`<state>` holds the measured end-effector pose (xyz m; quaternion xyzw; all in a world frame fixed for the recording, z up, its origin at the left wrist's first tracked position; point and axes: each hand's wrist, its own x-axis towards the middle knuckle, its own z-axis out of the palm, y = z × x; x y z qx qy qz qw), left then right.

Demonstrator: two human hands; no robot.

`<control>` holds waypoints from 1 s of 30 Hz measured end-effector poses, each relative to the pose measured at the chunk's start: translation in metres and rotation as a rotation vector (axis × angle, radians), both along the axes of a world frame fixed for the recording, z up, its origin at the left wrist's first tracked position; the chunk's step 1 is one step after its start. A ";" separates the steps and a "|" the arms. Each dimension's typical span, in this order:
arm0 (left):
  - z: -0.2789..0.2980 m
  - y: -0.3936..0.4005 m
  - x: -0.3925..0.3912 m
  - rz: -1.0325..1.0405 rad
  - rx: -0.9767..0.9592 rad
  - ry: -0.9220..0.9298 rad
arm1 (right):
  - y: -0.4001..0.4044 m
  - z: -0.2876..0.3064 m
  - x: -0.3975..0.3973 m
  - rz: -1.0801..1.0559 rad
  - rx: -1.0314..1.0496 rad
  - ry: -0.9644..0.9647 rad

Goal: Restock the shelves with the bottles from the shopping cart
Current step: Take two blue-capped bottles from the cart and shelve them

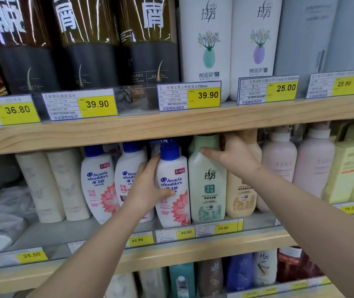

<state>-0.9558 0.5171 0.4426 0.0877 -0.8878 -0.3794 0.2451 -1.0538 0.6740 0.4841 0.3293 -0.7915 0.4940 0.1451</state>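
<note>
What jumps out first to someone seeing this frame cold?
Two bare arms reaching into the middle shelf: the left hand grips a blue-capped Head & Shoulders bottle, the right hand holds the neck of the pale green bottle beside it. Above, yellow price tags line the upper shelf edge.

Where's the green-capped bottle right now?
Head view, middle shelf, centre-right: the green-capped bottle stands between a Head & Shoulders bottle and a beige bottle, right hand on its shoulder.

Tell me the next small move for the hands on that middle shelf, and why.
Probably slide the Head & Shoulders bottle straight back into line, then let go. The left hand grips it forward of its two matching neighbours, while the right hand holds the pale green bottle aside, which seems to keep the slot open.
</note>
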 end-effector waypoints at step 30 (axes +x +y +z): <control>-0.009 0.008 -0.004 0.093 0.014 0.018 | 0.007 -0.018 0.004 0.123 -0.089 -0.150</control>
